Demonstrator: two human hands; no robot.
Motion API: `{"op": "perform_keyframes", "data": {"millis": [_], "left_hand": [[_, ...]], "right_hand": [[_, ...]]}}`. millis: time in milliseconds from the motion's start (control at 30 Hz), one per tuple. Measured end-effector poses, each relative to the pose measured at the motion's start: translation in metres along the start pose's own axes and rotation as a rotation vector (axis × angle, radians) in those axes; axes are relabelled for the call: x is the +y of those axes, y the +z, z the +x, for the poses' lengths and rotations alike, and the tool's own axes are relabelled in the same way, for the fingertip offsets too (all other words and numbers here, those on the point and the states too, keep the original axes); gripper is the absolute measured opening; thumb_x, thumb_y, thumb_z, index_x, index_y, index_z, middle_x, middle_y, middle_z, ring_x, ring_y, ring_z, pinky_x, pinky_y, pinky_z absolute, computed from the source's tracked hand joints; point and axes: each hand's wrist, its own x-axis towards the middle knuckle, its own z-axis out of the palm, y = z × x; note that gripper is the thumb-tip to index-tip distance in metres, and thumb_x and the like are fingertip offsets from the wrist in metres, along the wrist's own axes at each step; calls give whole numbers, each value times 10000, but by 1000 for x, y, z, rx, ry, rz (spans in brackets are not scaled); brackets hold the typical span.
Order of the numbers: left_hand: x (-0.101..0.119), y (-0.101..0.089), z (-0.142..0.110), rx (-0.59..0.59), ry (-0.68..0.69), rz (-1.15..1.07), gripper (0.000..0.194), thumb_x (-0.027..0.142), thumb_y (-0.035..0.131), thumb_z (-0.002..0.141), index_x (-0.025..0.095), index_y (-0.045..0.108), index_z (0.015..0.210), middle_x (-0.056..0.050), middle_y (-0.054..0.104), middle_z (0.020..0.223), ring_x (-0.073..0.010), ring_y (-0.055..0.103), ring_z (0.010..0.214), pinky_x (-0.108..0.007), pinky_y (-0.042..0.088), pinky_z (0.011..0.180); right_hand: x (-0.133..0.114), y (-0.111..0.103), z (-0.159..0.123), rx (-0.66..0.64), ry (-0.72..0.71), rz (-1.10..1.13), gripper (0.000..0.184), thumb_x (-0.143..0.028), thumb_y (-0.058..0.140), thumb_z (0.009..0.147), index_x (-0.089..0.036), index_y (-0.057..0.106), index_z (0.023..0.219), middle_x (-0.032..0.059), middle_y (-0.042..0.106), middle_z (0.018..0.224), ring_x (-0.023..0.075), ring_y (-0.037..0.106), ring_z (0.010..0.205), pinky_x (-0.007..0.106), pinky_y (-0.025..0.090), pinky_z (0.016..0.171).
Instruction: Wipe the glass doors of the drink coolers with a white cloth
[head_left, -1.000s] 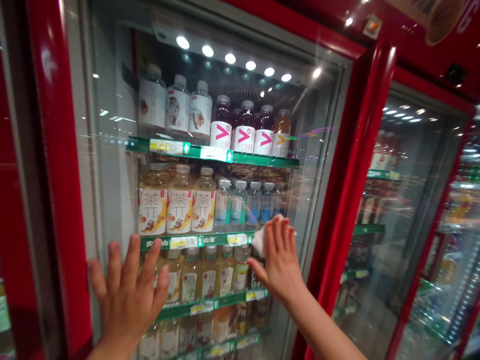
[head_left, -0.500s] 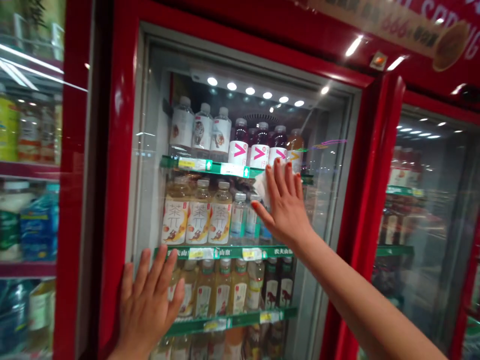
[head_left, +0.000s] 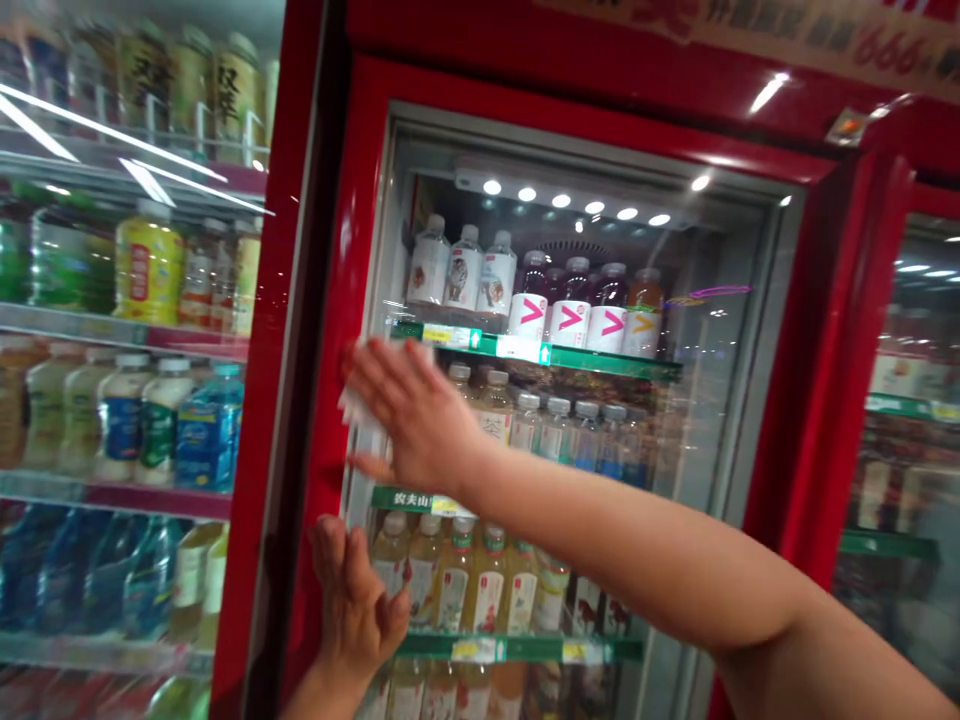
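My right hand point(head_left: 420, 420) lies flat with its fingers stretched out, pressing a white tissue or thin cloth point(head_left: 360, 412) near the left edge of the fridge's glass door point(head_left: 701, 420). The cloth shows past the fingertips and along the hand's left side. Below it, my left hand point(head_left: 360, 595) is raised by the red door frame point(head_left: 367, 230), its fingers apart and slightly bent, with nothing in it. Whether it touches the frame cannot be made out. My right forearm crosses in front of the bottles on the middle shelf and hides several of them.
Behind the glass, bottled drinks point(head_left: 574, 305) stand on shelves with green price strips point(head_left: 600, 362). To the left is another cooler with bottles point(head_left: 146, 270) on its shelves. A further red-framed fridge point(head_left: 892, 480) stands at the right.
My right hand has swept left across the glass with the cloth, from the right side to the left edge. My left hand has turned and its fingers have bent. The view has shifted left.
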Motion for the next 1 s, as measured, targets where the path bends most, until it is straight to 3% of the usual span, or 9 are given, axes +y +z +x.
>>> {"op": "perform_keyframes", "data": {"millis": [67, 133, 267, 333, 533, 700, 767, 933, 1000], "left_hand": [[1, -2, 2, 15, 11, -33, 784, 429, 318, 1132, 127, 11, 1787, -73, -108, 1906, -202, -100, 1775, -383, -33, 1463], [2, -4, 5, 7, 23, -55, 768, 418, 319, 1131, 153, 32, 1792, -46, -96, 1908, -212, -96, 1776, -399, -44, 1465], [7, -6, 14, -81, 57, 13, 766, 329, 423, 1092, 240, 135, 1796, -10, 7, 1911, -254, -31, 1784, -488, -53, 1472], [8, -6, 18, -119, 76, 77, 788, 292, 467, 1065, 253, 166, 1793, -11, 51, 1906, -259, -3, 1785, -500, -46, 1472], [5, -4, 20, -149, 94, 85, 827, 238, 500, 1034, 226, 168, 1792, -18, 78, 1901, -258, 25, 1783, -493, -27, 1476], [7, -4, 20, -160, 31, 64, 816, 278, 521, 1052, 277, 176, 1792, 21, 98, 1897, -243, 41, 1780, -487, -23, 1480], [8, -4, 21, -179, 31, 65, 815, 282, 533, 1055, 289, 183, 1791, 22, 121, 1892, -234, 56, 1778, -472, -4, 1482], [9, 3, 15, -187, 10, 108, 789, 308, 597, 1035, 331, 298, 1765, -17, 233, 1873, -255, 118, 1773, -516, 51, 1479], [7, 7, 8, -172, -32, 85, 788, 352, 604, 1025, 356, 315, 1758, -26, 255, 1870, -287, 144, 1770, -578, 71, 1472]], "right_hand": [[-21, 3, -34, -51, -317, -13, 868, -751, 416, 1086, -152, 454, 1714, 52, 406, 1832, 251, 320, 1720, 445, 280, 1436], [-10, -2, -58, -68, -348, 0, 874, -767, 363, 1098, -165, 437, 1727, 27, 401, 1835, 233, 331, 1713, 416, 313, 1423], [72, -32, -44, -35, 341, -13, 864, -709, 267, 1140, -155, 221, 1801, 98, 201, 1899, 332, 128, 1772, 585, 161, 1454], [88, -40, -35, -21, 520, -1, 886, -718, 273, 1133, -162, 158, 1814, 102, 133, 1911, 372, 42, 1777, 658, 92, 1445], [45, -40, -86, -260, -100, 107, 907, -807, 426, 1062, -268, 312, 1783, -66, 277, 1876, 218, 96, 1779, 461, 128, 1484], [140, -73, -124, -121, 736, -36, 949, -784, 248, 1111, -225, -32, 1825, 72, -6, 1916, 364, -14, 1777, 697, 86, 1436], [147, -78, -137, -64, 917, -64, 937, -760, 212, 1122, -223, -130, 1809, 98, -82, 1909, 402, -56, 1767, 758, 91, 1410], [85, -65, -196, -210, 347, 85, 1086, -900, 368, 1026, -360, -188, 1786, -20, 99, 1914, 360, 108, 1772, 682, 218, 1431], [93, -66, -220, -213, 424, 53, 1004, -826, 384, 1070, -378, -146, 1796, -15, 81, 1915, 359, 145, 1766, 688, 261, 1418]]}}
